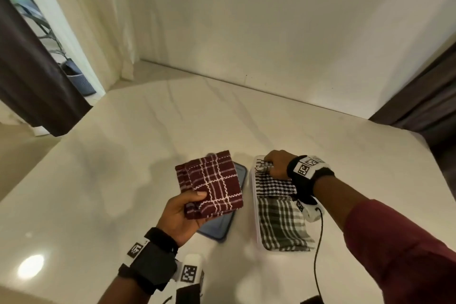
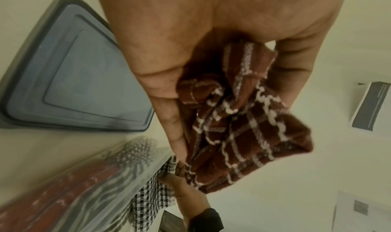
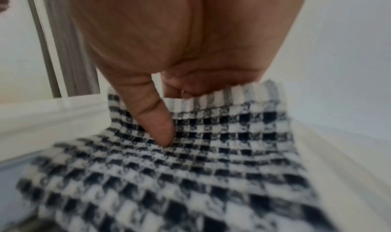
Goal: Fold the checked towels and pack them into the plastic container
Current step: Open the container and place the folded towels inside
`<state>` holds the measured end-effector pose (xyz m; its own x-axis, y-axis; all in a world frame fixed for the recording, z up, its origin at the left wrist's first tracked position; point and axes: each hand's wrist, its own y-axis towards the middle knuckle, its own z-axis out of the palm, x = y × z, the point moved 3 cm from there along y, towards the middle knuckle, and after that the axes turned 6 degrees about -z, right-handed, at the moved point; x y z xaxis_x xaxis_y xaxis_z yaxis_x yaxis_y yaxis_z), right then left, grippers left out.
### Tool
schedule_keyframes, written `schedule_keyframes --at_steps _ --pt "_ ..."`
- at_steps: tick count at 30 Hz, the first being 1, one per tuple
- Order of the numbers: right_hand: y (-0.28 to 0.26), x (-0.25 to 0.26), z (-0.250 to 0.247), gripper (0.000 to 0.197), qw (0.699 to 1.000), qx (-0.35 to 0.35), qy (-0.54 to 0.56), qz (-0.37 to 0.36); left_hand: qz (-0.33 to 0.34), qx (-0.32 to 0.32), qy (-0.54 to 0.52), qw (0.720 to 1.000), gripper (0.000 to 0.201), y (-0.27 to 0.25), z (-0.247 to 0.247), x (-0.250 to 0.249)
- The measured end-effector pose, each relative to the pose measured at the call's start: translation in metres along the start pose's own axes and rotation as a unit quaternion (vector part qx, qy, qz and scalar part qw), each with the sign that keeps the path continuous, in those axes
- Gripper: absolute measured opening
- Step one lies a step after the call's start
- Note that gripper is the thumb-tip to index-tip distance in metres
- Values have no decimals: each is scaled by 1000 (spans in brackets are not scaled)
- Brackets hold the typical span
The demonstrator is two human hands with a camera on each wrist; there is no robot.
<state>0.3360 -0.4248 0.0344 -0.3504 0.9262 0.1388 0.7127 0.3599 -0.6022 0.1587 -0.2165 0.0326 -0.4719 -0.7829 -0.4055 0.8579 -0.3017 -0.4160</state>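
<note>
Head view: the left hand holds a folded maroon checked towel above the white table, thumb on top and fingers curled beneath, pinching its near-left corner; the towel's free end points away from the person. Beneath it lies a blue lid. Just right stands the clear plastic container, long axis running away from the person. Inside, a grey plaid towel fills the near end. The right hand grips the far edge of a black-and-white checked towel, fingers curled over it, thumb pressing its top.
</note>
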Motion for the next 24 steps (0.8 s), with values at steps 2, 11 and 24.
schedule_keyframes --at_steps 2,11,24 --pt "-13 -3 -3 39 998 -52 -35 2 -1 -4 14 1000 92 0 3 2" --pt "-124 82 1 63 889 -257 336 -174 44 -13 165 985 43 7 49 9" --pt "-122 102 13 41 839 -387 347 -159 132 -140 264 945 43 -18 40 7"
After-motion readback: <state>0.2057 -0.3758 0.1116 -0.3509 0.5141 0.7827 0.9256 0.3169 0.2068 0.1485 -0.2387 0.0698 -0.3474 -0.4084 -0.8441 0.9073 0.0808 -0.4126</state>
